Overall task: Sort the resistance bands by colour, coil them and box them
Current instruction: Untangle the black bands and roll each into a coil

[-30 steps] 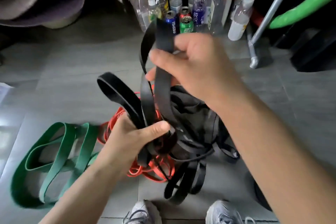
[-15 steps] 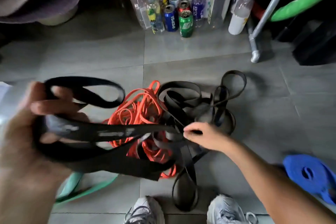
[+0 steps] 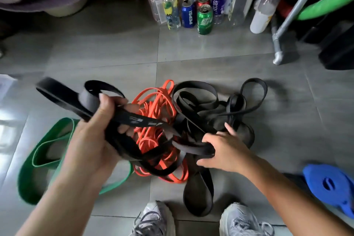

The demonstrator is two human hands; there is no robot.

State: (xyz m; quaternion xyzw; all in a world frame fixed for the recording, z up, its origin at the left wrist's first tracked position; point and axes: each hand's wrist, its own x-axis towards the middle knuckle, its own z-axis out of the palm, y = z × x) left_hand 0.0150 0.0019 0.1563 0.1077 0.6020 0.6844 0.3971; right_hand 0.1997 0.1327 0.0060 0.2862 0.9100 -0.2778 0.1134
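My left hand (image 3: 95, 140) grips a bunch of black band loops (image 3: 63, 96) lifted above the floor, with one strand stretching right to my right hand (image 3: 224, 151). That hand pinches a black band (image 3: 193, 148) at the edge of a tangled black pile (image 3: 203, 109) on the grey tiles. A heap of thin orange bands (image 3: 155, 105) lies under and between the black ones. A wide green band (image 3: 47, 147) lies flat on the floor at the left, partly hidden by my left forearm. No box is in view.
Several plastic bottles and drink cans (image 3: 197, 15) stand at the back. A metal frame leg (image 3: 277, 57) and a green tube (image 3: 325, 7) are at the right rear. A blue coiled item (image 3: 329, 186) lies at the right. My two shoes (image 3: 153, 218) are at the bottom edge.
My left hand has moved right and farther from the camera with the black loops. My right hand has taken hold of a black band on the pile. The view shifted slightly.
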